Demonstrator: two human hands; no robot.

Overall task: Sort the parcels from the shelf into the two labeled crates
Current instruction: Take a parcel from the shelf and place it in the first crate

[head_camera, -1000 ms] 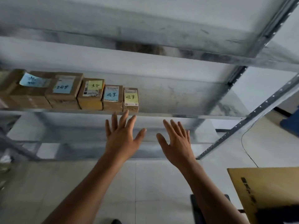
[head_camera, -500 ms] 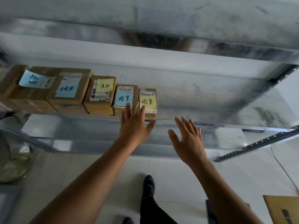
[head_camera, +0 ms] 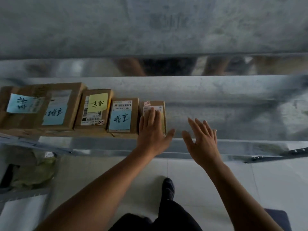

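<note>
Several brown cardboard parcels stand in a row on the metal shelf (head_camera: 233, 114), each with a blue or yellow handwritten note. My left hand (head_camera: 152, 130) lies flat with straight fingers on top of the rightmost small parcel (head_camera: 162, 107), covering its note. To its left sit a blue-note parcel (head_camera: 122, 116), a yellow-note parcel (head_camera: 94, 108) and bigger blue-note boxes (head_camera: 60, 105). My right hand (head_camera: 202, 139) hovers open over the bare shelf, just right of that parcel, touching nothing.
The shelf's front rail (head_camera: 233, 145) runs across below my hands. An upper shelf board (head_camera: 150, 27) hangs close overhead. Pale tiled floor (head_camera: 200, 180) and my dark shoe (head_camera: 168, 185) lie below. A greenish bundle (head_camera: 33, 172) sits low at the left.
I have stepped closer to the shelf. My left hand moved forward onto the top of the rightmost parcel. My right hand advanced over the shelf edge beside it.
</note>
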